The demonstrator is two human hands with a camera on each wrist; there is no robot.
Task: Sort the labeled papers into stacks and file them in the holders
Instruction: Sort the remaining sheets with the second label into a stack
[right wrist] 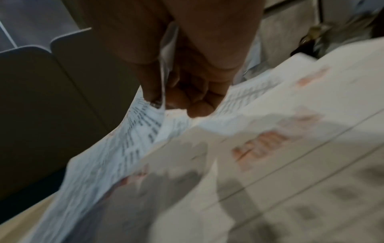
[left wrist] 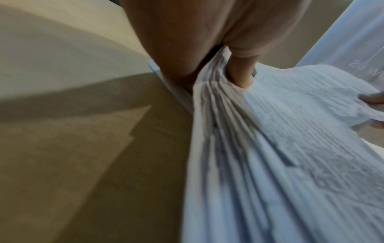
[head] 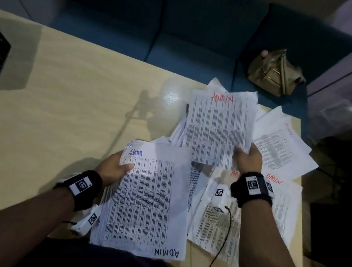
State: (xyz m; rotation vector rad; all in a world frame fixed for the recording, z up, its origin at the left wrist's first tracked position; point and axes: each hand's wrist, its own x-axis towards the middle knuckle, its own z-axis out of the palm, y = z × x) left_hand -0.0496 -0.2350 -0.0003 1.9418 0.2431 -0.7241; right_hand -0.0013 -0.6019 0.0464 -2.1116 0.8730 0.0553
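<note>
The left hand (head: 115, 167) grips a stack of papers (head: 143, 200) by its left edge, thumb on top and fingers curled beneath; the top sheet, a printed table, reads "Admin" in blue beside the thumb and "ADMIN" in black at the corner nearest the person. The left wrist view shows many sheet edges fanned under the thumb (left wrist: 242, 72). The right hand (head: 248, 159) pinches a single sheet (head: 219, 126) at its near edge and holds it up beyond the stack — "ADMIN" in red runs upside down across its far end. Below and to the right of that hand, loose papers (head: 280, 142) lie scattered on the pale surface (head: 67, 102); several carry red "ADMIN" labels. Past the surface's far edge, a tan bag (head: 274, 72) sits on a blue seat (head: 179, 37).
</note>
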